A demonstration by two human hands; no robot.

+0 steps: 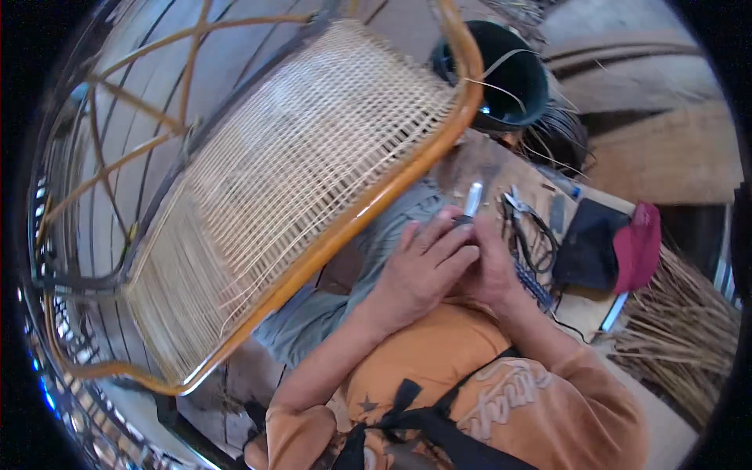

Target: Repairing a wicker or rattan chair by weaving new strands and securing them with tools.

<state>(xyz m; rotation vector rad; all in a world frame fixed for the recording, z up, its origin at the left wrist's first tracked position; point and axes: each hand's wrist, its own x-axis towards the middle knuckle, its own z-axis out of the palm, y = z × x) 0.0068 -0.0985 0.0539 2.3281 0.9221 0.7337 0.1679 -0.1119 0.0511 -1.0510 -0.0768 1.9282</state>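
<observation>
My left hand and my right hand are brought together over my lap, fingers bent and overlapping. Between them is a small tool with a dark grip and a shiny metal end that points away from me. Its exact kind cannot be made out, and the fingers hide most of the grip. Left of the hands leans a chair frame of glossy bent rattan. A woven cane panel fills it, tightly woven in the upper part. Lower down, the cane strands run parallel without cross weaving.
Pliers or cutters with dark handles lie on a wooden board right of my hands. Beyond stands a dark bucket with cane strips over its rim. A black and maroon pouch and a bundle of dry strands lie farther right.
</observation>
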